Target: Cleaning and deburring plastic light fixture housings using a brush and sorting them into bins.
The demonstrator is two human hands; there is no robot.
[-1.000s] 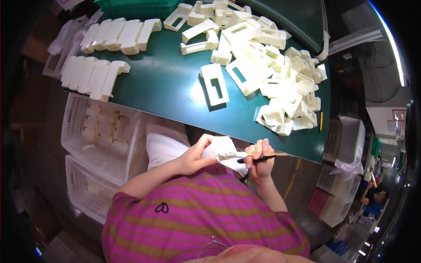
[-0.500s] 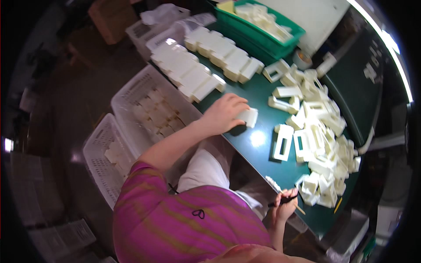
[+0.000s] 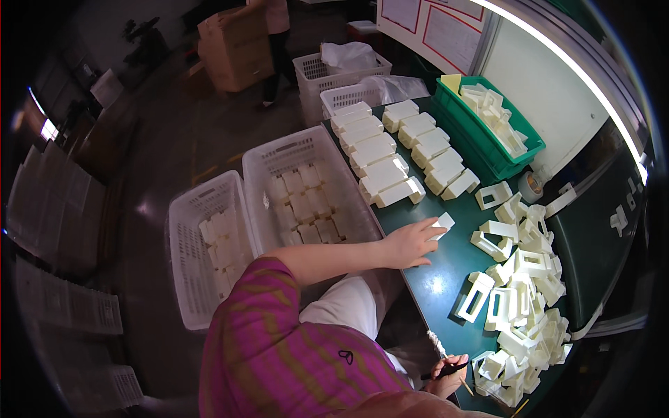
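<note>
A dark green worktable fills the right half of the view, running from twelve o'clock down to about five o'clock. Beside its left edge, at about ten o'clock from the middle, stand two white perforated plastic baskets: the larger basket just beside the table edge holds rows of white blocks, and the smaller basket to its left holds a few more. At one o'clock a green plastic bin sits on the table with white frame pieces piled inside. Rows of closed white boxes lie between the bin and the larger basket. From three to five o'clock a loose heap of white open frame pieces spreads over the table. The left hand reaches across the table near the centre, palm down, its fingers lightly spread and lying on a small white block, which rests on the table at the hand's one o'clock, just below the rows of boxes. The right hand sits at five o'clock by the table's near edge, fingers curled and pinching a thin dark stick tool.
</note>
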